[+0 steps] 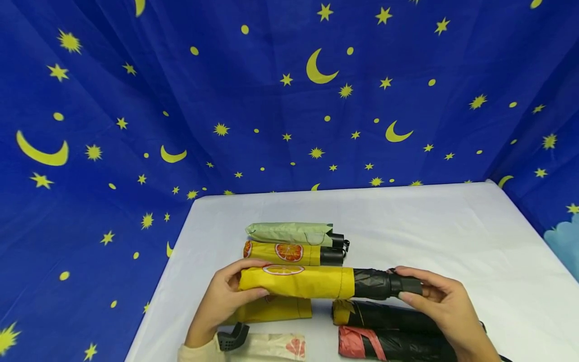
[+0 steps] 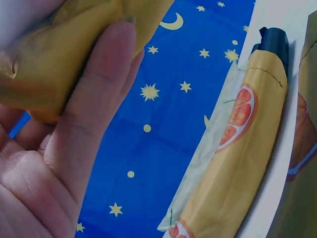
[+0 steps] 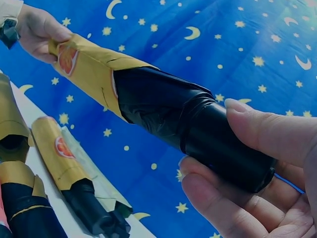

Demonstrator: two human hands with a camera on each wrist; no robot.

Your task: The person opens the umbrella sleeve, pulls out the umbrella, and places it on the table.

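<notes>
A folded black umbrella (image 1: 372, 284) lies level above the table, its far part inside a yellow sleeve (image 1: 312, 284) with citrus-slice prints. My left hand (image 1: 220, 296) grips the sleeve's closed end between thumb and fingers; in the left wrist view the thumb lies along the yellow cloth. On the other side my right hand (image 1: 448, 301) pinches the umbrella's black handle (image 3: 228, 146) between thumb and fingertips. Some black folded canopy (image 3: 153, 101) shows between the sleeve's mouth and the handle.
Behind lie a pale green sleeved umbrella (image 1: 289, 233) and a yellow sleeved one (image 1: 264, 253), side by side. In front are another yellow sleeve (image 1: 282, 310), a cream sleeve (image 1: 271, 347), a black umbrella with yellow (image 1: 384, 317) and one with red (image 1: 357, 343). Starry blue cloth (image 1: 262, 100) surrounds the white table (image 1: 429, 226).
</notes>
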